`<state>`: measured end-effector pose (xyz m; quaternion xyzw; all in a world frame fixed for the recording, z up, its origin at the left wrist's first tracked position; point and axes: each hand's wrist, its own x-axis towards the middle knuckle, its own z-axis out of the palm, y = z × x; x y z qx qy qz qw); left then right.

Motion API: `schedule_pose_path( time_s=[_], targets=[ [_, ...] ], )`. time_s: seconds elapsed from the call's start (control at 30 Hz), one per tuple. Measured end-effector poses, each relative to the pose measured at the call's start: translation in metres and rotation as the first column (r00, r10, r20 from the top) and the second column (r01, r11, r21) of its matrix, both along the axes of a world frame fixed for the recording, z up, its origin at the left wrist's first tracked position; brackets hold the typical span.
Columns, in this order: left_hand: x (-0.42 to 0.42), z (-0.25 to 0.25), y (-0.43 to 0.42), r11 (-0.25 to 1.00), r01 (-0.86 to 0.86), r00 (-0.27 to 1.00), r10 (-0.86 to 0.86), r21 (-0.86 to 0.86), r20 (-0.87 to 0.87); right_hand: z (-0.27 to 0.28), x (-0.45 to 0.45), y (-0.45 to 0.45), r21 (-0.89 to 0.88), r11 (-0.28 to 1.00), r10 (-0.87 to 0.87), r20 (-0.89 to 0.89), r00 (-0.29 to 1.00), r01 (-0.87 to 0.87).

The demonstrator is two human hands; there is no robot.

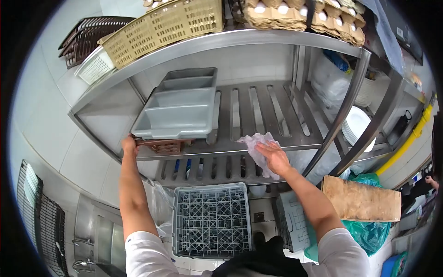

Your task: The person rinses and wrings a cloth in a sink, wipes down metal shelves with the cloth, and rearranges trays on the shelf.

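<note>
At the left end of the slatted metal shelf (pixel 240 138), my left hand (pixel 129 144) is closed on the corner of a brown plastic basket (pixel 168 147). A grey compartment tray (pixel 177 111) rests on top of that basket. My right hand (pixel 275 158) holds a crumpled pale cloth (pixel 259 147) at the shelf's front edge, right of the tray. Part of the cloth hangs below the edge.
Egg trays (pixel 277 18) and a beige basket (pixel 166 27) stand on the upper shelf. Below are a grey dish rack (pixel 211 221) and a wooden board (pixel 362 198). White plates (pixel 357 127) are stacked right, behind metal posts. A sink (pixel 108 240) is at lower left.
</note>
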<state>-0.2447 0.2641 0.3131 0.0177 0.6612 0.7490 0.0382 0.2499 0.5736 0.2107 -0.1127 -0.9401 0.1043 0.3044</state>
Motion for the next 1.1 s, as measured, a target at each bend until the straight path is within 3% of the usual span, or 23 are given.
schedule_pose_path(
  time_s=[0.13,0.17,0.2,0.27,0.33,0.4,0.47,0.53,0.63,0.77,0.87,0.9,1.03,1.1],
  targets=[
    [-0.04,-0.024,-0.016,0.967,0.044,0.999,-0.04,-0.252,0.023,-0.001,-0.016,0.005,0.021,1.0,0.022,0.051,0.998,-0.023],
    [-0.071,-0.048,-0.016,0.995,0.014,0.999,-0.018,-0.094,-0.046,-0.002,-0.021,0.004,0.03,0.999,0.027,0.069,0.997,-0.029],
    [-0.071,-0.044,-0.016,0.948,-0.138,0.981,0.09,-0.287,-0.172,-0.001,-0.025,0.002,0.04,0.999,0.025,0.072,0.997,-0.028],
    [-0.038,-0.018,-0.014,0.687,-0.458,0.866,0.204,-0.564,-0.456,0.004,-0.027,0.001,0.063,0.998,0.023,0.075,0.997,-0.027],
    [0.024,0.024,-0.009,0.752,-0.639,0.588,0.342,-0.162,-0.733,0.008,-0.026,-0.002,0.037,0.998,0.038,0.08,0.996,-0.041],
    [0.106,0.064,0.005,0.87,-0.47,0.172,-0.071,-0.145,-0.983,0.009,-0.026,-0.002,0.021,0.999,0.027,0.092,0.995,-0.029],
    [0.188,0.096,0.018,0.697,-0.522,-0.028,-0.591,-0.493,-0.806,0.006,-0.028,0.006,0.045,0.999,0.02,0.084,0.996,-0.024],
    [0.186,0.071,0.031,0.545,-0.456,0.027,-0.782,-0.704,-0.623,-0.001,-0.028,0.0,0.036,0.999,0.034,0.102,0.994,-0.038],
    [0.164,0.045,0.04,0.396,-0.507,0.13,-0.843,-0.766,-0.522,0.006,-0.027,-0.001,0.008,1.0,0.017,0.091,0.996,-0.018],
    [0.149,0.033,0.043,0.427,-0.578,0.055,-0.83,-0.696,-0.555,0.005,-0.027,-0.001,0.009,1.0,0.011,0.071,0.997,-0.012],
    [0.127,0.024,0.052,0.309,-0.551,0.102,-0.897,-0.775,-0.43,0.003,-0.03,0.001,0.017,1.0,0.016,0.041,0.999,-0.017],
    [0.128,0.027,0.053,0.379,-0.582,0.006,-0.883,-0.72,-0.47,0.003,-0.03,0.0,0.016,1.0,0.017,0.032,0.999,-0.018],
    [0.131,0.058,0.065,0.522,-0.546,-0.16,-0.833,-0.655,-0.53,0.003,-0.03,-0.001,0.03,1.0,0.003,0.02,1.0,-0.003],
    [0.135,0.086,0.063,0.54,-0.553,-0.179,-0.821,-0.635,-0.542,0.003,-0.03,-0.002,0.014,1.0,0.004,0.012,1.0,-0.004]
  ],
)
